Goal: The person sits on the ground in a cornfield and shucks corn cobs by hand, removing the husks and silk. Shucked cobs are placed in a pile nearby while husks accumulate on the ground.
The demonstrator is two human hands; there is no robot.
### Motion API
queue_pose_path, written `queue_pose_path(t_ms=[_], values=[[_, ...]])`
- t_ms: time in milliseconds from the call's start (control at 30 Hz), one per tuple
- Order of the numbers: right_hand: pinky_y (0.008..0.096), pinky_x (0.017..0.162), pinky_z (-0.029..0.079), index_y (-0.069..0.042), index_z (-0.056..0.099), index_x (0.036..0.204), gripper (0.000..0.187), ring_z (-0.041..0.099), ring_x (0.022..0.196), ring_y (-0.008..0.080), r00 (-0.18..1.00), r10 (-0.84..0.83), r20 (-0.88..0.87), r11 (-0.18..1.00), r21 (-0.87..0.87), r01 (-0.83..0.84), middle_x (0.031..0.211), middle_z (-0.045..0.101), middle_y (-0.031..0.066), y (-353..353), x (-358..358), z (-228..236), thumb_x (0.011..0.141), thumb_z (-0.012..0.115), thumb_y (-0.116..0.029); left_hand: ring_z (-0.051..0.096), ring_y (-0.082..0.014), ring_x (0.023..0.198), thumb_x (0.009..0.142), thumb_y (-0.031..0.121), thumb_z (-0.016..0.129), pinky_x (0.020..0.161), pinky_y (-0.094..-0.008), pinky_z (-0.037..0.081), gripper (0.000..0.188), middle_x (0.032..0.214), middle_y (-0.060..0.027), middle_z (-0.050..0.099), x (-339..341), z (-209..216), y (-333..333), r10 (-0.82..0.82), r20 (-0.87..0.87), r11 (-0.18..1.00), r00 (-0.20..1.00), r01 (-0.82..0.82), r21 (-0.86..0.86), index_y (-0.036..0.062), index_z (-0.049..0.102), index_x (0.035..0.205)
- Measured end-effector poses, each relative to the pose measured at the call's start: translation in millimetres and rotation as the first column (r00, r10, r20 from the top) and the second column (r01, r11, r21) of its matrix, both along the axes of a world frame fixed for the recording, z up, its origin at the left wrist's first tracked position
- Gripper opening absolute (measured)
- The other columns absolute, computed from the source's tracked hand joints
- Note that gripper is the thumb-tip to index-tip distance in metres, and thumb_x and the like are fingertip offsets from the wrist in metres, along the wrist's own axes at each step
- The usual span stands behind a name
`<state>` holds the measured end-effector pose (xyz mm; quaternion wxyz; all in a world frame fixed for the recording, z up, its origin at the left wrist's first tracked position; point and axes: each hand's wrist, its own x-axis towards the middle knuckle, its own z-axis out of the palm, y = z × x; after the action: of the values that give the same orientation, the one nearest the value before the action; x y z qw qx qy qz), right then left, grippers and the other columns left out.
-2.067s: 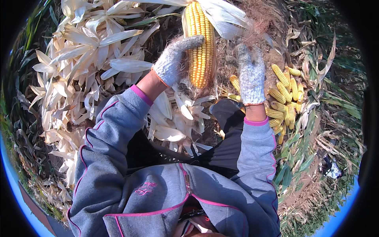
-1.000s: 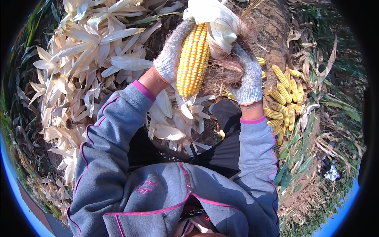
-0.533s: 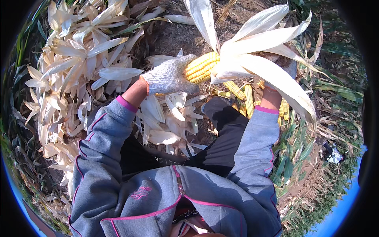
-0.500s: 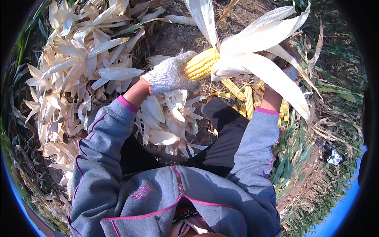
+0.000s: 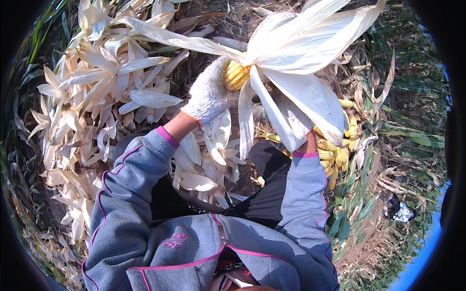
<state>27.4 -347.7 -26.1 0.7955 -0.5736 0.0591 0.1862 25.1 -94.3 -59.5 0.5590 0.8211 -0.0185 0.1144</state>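
Note:
My left hand (image 5: 209,92), in a white knitted glove with an orange cuff edge, is closed round the far-left end of a yellow ear of corn (image 5: 237,76). Pale dry husk leaves (image 5: 298,46) fan out from the ear's other end, peeled back and spread wide. Some leaves reach over to the left and others hang toward me. My right hand (image 5: 292,116), gloved too, is beneath the hanging leaves to the right of the ear. Those leaves cover its fingers, so its grip does not show.
A large heap of stripped husks (image 5: 104,77) lies on the left. More loose husks (image 5: 196,182) lie between my legs. Bare yellow corn ears (image 5: 335,155) are piled beyond my right forearm. Green and dry stalks (image 5: 412,128) cover the ground on the right.
My right hand has come in leftward and nearer, under the husk. The ear has shifted slightly left, with more of it covered, and a husk leaf now stretches over to the left.

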Motion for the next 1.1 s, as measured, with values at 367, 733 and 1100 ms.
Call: queue_pose_path(t_ms=[367, 733, 1100], values=[[0.0373, 0.088, 0.048, -0.001, 0.041, 0.129, 0.075, 0.059, 0.101, 0.0267, 0.939, 0.342, 0.016, 0.913, -0.241, -0.329, 0.112, 0.059, 0.0161, 54.0, -2.9, 19.0, 0.068, 0.075, -0.028, 0.057, -0.0282, 0.099, 0.084, 0.018, 0.061, 0.085, -0.0375, 0.046, 0.039, 0.107, -0.0178, 0.059, -12.8, 8.2, 14.2, -0.035, -0.062, 0.962, 0.997, 0.017, -0.274, -0.0017, 0.051, 0.115], [0.0368, 0.084, 0.05, 0.001, 0.04, 0.128, 0.084, 0.061, 0.096, 0.0261, 0.847, 0.528, 0.066, 0.478, -0.847, -0.232, 0.109, 0.06, 0.016, 116.1, -18.5, -9.6, 0.062, 0.082, -0.028, 0.06, -0.0144, 0.087, 0.088, 0.024, 0.059, 0.076, -0.0295, 0.048, 0.036, 0.099, -0.0083, 0.063, 2.5, 1.3, 29.5, 0.034, -0.101, 0.698, 0.994, -0.096, -0.71, 0.0, 0.055, 0.115], [0.0344, 0.085, 0.05, 0.001, 0.034, 0.131, 0.077, 0.06, 0.097, 0.0221, 0.881, 0.47, 0.048, 0.624, -0.724, -0.293, 0.112, 0.059, 0.0126, 131.8, -61.5, -37.6, 0.069, 0.076, -0.014, 0.059, -0.0175, 0.073, 0.078, 0.027, 0.068, 0.067, -0.033, 0.047, 0.04, 0.087, -0.0103, 0.064, 11.2, 13.8, 49.3, 0.231, -0.482, 0.432, 0.845, -0.533, -0.728, -0.0023, 0.062, 0.104]])
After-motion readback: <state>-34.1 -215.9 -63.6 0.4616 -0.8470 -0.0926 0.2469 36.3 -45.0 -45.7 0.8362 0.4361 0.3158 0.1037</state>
